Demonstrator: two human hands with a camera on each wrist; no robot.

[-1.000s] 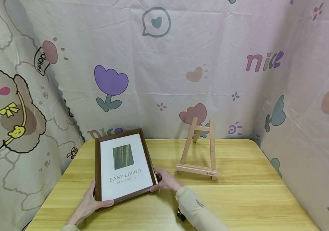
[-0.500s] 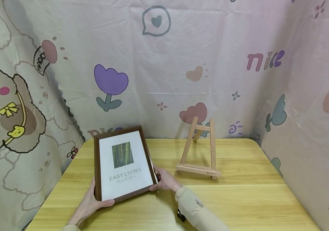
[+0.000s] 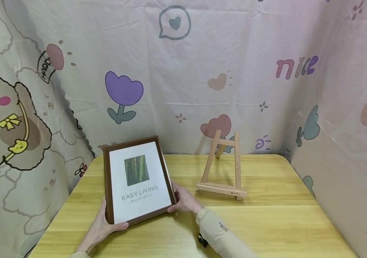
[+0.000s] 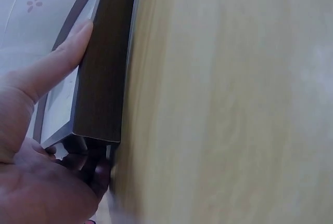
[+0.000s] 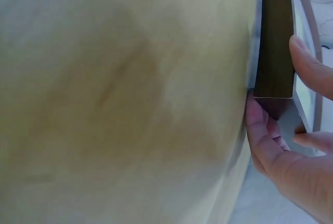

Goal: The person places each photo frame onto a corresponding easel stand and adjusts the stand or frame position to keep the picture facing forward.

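The picture frame (image 3: 139, 182), at the easel (image 3: 221, 189)'s nine o'clock, rose slightly within the last second, left hand (image 3: 101, 225) gripping its seven-o'clock corner, right hand (image 3: 185, 201) its four-o'clock, suggesting lifting was under way.

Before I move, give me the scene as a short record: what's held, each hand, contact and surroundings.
Held: brown rectangular picture frame around a white sheet printed "EASY LIVING"
Left hand: grips the frame's lower left corner, thumb on the front
Right hand: grips its lower right corner
Frame angle: turned slightly in the head view, top right corner higher than top left
Table contact: cannot tell
Nearby: pale wooden A-shaped easel, right of the frame, apart from it
Surface: yellow wood-grain table
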